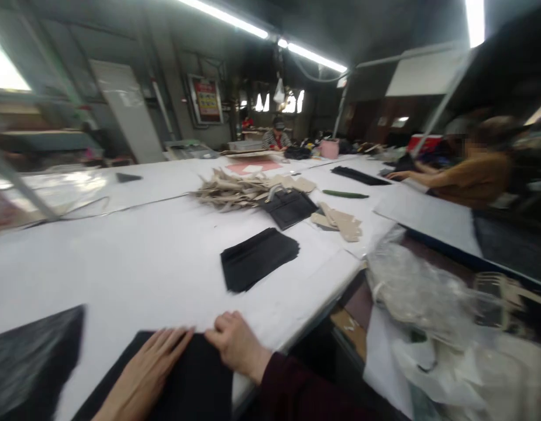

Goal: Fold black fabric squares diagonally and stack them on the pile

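Note:
Under my hands, at the near edge of the white table (134, 263), lies a black sheet of fabric (200, 380). My left hand (150, 365) rests flat on it with the fingers stretched out. My right hand (237, 345) is closed at the sheet's far right corner, thumb and fingers pinching the edge. Just beyond, a stack of black fabric pieces (259, 257) lies apart from both hands. A dark, shiny sheet (33, 356) is at the left.
Beige cut pieces (235, 190) are heaped mid-table beside a black folded item (290, 207). A green, narrow object (344, 193) lies farther right. Crumpled clear plastic (419, 286) fills the lower right. A co-worker (472, 166) leans over the table at right; another person (276, 137) sits far back.

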A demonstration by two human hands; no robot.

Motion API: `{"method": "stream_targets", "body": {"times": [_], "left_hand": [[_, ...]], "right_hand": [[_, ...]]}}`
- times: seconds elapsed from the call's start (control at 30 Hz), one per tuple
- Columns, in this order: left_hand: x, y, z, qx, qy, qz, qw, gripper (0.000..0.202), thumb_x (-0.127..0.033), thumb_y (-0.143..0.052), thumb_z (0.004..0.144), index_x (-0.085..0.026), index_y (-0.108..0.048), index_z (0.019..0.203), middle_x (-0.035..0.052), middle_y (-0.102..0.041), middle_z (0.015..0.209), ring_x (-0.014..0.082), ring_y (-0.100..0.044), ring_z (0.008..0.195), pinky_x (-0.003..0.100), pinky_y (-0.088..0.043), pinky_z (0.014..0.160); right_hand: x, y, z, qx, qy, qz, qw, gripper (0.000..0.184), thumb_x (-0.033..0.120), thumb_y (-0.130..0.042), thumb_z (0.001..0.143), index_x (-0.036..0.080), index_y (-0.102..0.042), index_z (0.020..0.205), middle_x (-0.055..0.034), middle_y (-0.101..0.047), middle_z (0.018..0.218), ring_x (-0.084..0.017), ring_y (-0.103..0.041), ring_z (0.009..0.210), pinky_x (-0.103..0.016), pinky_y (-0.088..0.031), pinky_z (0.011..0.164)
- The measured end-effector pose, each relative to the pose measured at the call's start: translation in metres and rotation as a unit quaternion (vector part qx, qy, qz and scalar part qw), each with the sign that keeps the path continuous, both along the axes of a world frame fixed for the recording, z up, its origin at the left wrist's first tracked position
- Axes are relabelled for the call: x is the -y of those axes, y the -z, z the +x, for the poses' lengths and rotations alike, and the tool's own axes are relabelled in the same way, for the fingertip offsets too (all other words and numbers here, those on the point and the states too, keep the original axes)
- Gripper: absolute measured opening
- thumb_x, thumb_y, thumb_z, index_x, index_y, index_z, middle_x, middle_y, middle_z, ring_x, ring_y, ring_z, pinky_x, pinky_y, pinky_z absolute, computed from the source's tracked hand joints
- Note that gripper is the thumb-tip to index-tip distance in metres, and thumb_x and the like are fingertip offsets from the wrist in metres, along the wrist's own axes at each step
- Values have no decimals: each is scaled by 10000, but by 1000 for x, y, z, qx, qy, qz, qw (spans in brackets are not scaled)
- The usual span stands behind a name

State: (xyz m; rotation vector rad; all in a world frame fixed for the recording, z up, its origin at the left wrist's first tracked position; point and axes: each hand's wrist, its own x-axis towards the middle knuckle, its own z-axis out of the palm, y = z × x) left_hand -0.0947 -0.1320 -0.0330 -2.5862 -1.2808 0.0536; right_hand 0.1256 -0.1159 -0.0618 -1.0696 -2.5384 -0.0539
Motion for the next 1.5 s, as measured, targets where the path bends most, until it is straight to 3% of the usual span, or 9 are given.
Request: {"method": "stream_targets", "body": {"times": [0.13,0.23,0.43,0.53,0.63,0.83,1.13,1.37,1.5], "left_hand": [[8,-8,-3,3,-37,-80,996,660,31,-373,800,-189,-451,1418,80,-571,1293,200,-524,1171,335,-399,1055],[4,-12,6,0,-44,-102,994,633,-20,-403,862,-218,-366,1462,79,-585,1171,208,-543,1069,349,-430,991],[8,-12,15,-9,-26,-64,998,600,-81,-460,887,-242,-355,1455,78,-550,1129,233,-517,1051,412,-366,1035],[8,-11,15,12,-12,-75,997,564,-81,-449,892,-214,-372,1434,85,-525,1228,224,-491,1102,386,-356,1041],[9,-12,19,20,-14,-93,995,533,-86,-433,904,-178,-373,1426,85,-539,1203,213,-498,1067,350,-398,985],[11,-12,30,-9,-16,-85,996,634,-97,-465,892,-249,-289,1482,68,-540,1094,228,-506,974,374,-422,922],[13,1,31,-29,-16,-41,999,722,-48,-452,848,-301,-259,1497,76,-515,1155,244,-498,1067,422,-372,1022],[12,4,31,-35,-15,-46,998,811,-47,-463,835,-330,-147,1527,87,-505,1213,255,-496,1121,453,-364,1047],[13,4,31,-39,-14,-42,998,805,-50,-465,839,-337,-156,1525,95,-508,1220,262,-501,1126,463,-360,1049]], "right_hand": [[-3,-2,3,-49,-19,-37,998,183,129,-478,937,181,-620,1041,-55,-550,887,-196,-463,874,-326,-348,773],[-5,2,5,-72,-45,-49,995,240,95,-448,942,164,-618,1098,-67,-548,905,-200,-455,878,-331,-345,790],[-2,5,12,-69,-46,-24,996,254,102,-447,951,169,-618,1126,-65,-547,900,-200,-462,886,-330,-347,796],[-2,7,14,-59,-37,-13,997,256,102,-446,953,168,-617,1131,-65,-550,903,-200,-460,882,-334,-347,790],[-1,7,17,-48,-32,-18,998,259,103,-463,949,171,-612,1151,-62,-550,911,-198,-461,888,-336,-351,796],[3,3,24,-26,-32,-19,999,265,102,-470,948,156,-603,1171,-58,-536,892,-193,-452,868,-330,-358,778],[13,3,29,-25,-4,-13,1000,255,109,-453,947,143,-601,1152,-67,-533,901,-199,-445,860,-346,-355,779],[19,0,31,-35,23,-17,999,210,121,-472,937,155,-612,1090,-66,-532,900,-195,-443,838,-347,-359,762],[22,1,36,-37,38,-27,998,267,110,-457,931,154,-602,1151,-78,-543,920,-209,-460,868,-363,-369,786]]}}
